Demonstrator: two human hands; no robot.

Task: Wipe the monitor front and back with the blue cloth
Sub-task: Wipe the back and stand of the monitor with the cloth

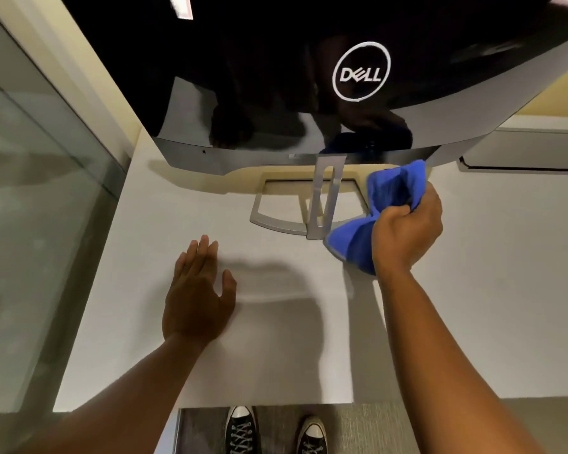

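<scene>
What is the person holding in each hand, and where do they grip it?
The right hand holds the blue cloth, bunched at its middle, so both ends flare out. The left hand holds nothing; its fingers are straight over the white desk.

The right hand grips the bunched blue cloth just beside the silver stand, below the glossy black back of the monitor. The left hand lies flat, fingers straight, on the white tabletop.
</scene>
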